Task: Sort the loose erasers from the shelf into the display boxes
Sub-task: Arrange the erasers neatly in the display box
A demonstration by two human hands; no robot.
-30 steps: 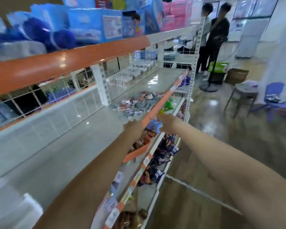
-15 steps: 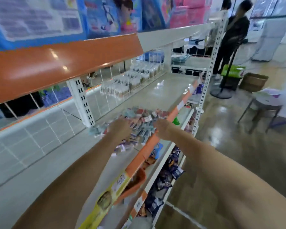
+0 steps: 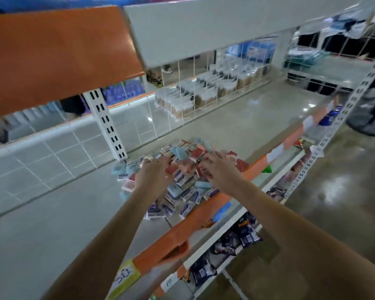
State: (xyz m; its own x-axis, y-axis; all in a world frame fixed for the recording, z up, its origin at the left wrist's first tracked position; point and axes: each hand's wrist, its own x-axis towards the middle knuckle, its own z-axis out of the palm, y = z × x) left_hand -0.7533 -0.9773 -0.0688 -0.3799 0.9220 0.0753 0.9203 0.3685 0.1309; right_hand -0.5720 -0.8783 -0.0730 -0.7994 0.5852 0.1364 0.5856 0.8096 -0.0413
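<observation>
Both bare forearms extend forward and converge. The left hand [image 3: 155,172] is palm-down, fingers loosely spread and slightly bent. The right hand [image 3: 220,167] lies just beside it, palm-down, fingers likewise spread forward. Grip cannot be determined.

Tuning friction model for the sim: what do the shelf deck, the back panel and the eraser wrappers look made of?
Shelf deck: probably painted sheet metal, semi-gloss; ceiling lights reflect on it.
Back panel: white coated wire grid; goods behind show through.
Loose erasers: apparently printed paper or card sleeves, matte; blur leaves this open. Both hands, left and right, are on the pile.
</observation>
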